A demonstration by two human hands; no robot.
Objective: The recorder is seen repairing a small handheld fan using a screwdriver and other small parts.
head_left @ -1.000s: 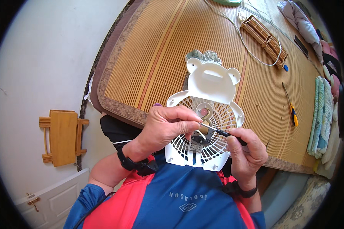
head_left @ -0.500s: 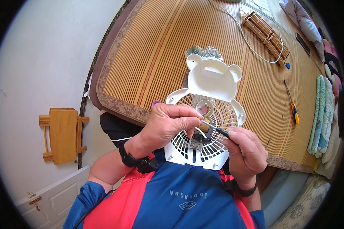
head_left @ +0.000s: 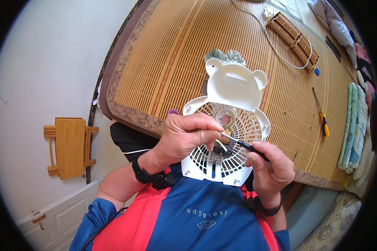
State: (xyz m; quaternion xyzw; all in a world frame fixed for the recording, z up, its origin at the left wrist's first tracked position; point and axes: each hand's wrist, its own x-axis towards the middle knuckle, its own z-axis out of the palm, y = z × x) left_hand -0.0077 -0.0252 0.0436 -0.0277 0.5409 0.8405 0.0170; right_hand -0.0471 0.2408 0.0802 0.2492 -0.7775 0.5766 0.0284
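My right hand (head_left: 272, 167) grips the black handle of a small screwdriver (head_left: 250, 147), its metal shaft pointing up-left. My left hand (head_left: 184, 140) pinches thumb and forefinger at the shaft's tip; what lies between them is too small to tell. Both hands are over an opened white fan housing (head_left: 194, 175) with a radial grille and a bear-head-shaped top (head_left: 232, 88). Inside the housing, below the fingertips, sit a motor assembly (head_left: 222, 151) with a black part and a white wire. A small purple round piece (head_left: 173, 112) shows just behind my left hand.
The bamboo mat (head_left: 155, 62) carries a yellow-black screwdriver (head_left: 323, 122), a bamboo rack (head_left: 291, 37) with a white cord, crumpled cloth (head_left: 225, 56), a dark phone (head_left: 333, 48) and folded textiles (head_left: 351, 125). A folded wooden stool (head_left: 70, 148) is at left, above a white door (head_left: 71, 209).
The pinched fingertips and screwdriver have shifted slightly, with the shaft staying at my left fingers. The view has moved a little; the housing looks much the same.
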